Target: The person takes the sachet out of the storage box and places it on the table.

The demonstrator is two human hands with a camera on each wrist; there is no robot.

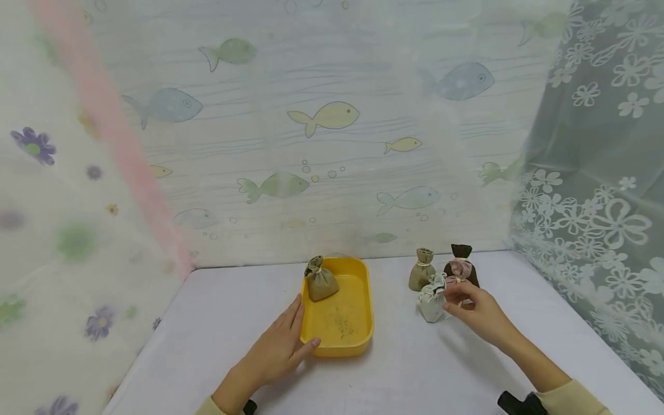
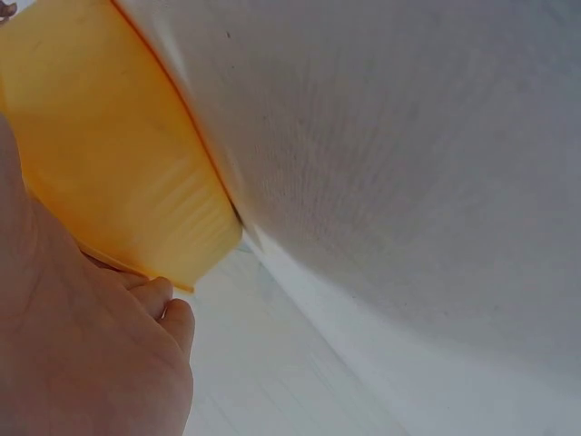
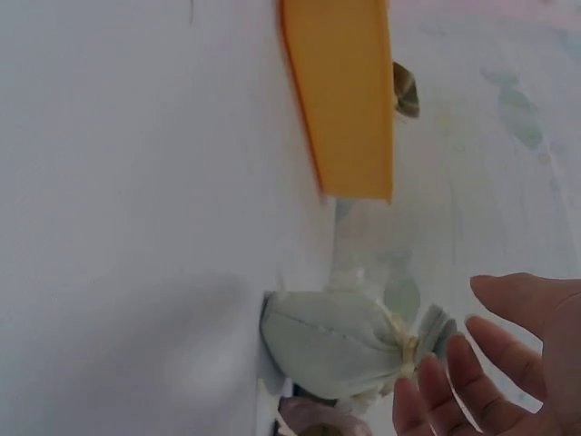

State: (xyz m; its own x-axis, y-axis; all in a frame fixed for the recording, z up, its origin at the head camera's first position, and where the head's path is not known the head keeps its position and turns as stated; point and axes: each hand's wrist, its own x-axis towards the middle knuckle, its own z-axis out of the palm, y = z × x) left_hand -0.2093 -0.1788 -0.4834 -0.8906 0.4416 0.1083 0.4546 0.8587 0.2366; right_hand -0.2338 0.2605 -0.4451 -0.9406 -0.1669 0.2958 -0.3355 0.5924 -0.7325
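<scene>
My left hand (image 1: 277, 346) rests along the left side of a yellow plastic tray (image 1: 337, 350), fingers straight against its wall and thumb at the front corner. An olive drawstring pouch (image 1: 323, 285) leans in the tray's back left corner. My right hand (image 1: 479, 314) is beside the tied neck of a pale drawstring pouch (image 1: 430, 305) standing on the table. In the right wrist view its thumb and fingers (image 3: 472, 386) are spread apart, fingertips right at the pouch's gathered top. Close behind stand a tan pouch (image 1: 422, 272), a pink pouch (image 1: 460, 268) and a dark brown pouch (image 1: 461, 251).
A white cloth covers the table (image 1: 394, 374). Behind it hangs a fish-print curtain (image 1: 332, 144), with a flower-print sheet (image 1: 52, 230) at left and a grey floral one (image 1: 602, 173) at right. Dark specks or print mark the tray's floor.
</scene>
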